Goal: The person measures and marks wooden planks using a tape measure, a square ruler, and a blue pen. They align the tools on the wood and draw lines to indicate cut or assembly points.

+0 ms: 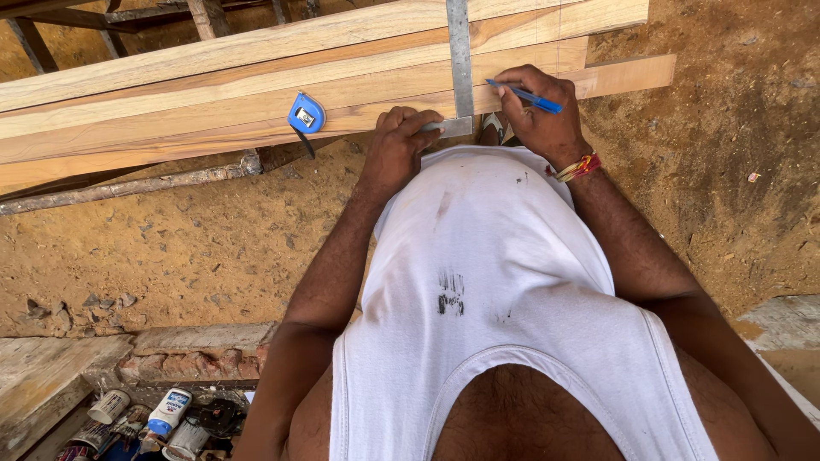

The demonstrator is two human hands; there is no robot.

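Several long wooden planks [213,94] lie side by side in front of me. A metal try square [459,60] rests across them, its blade running away from me. My left hand [400,141] presses the square's stock against the near plank's edge. My right hand [538,107] holds a blue pen [525,96], tip touching the wood beside the blade. A blue tape measure [306,113] sits on the near plank, left of my left hand. My white vest fills the lower middle of the view.
Sandy dirt ground [188,248] spreads below the planks. A rusty metal bar [128,186] runs under them at left. Bricks [196,363] and several small tins and a white bottle [167,411] lie at lower left. Dark frame pieces show at top left.
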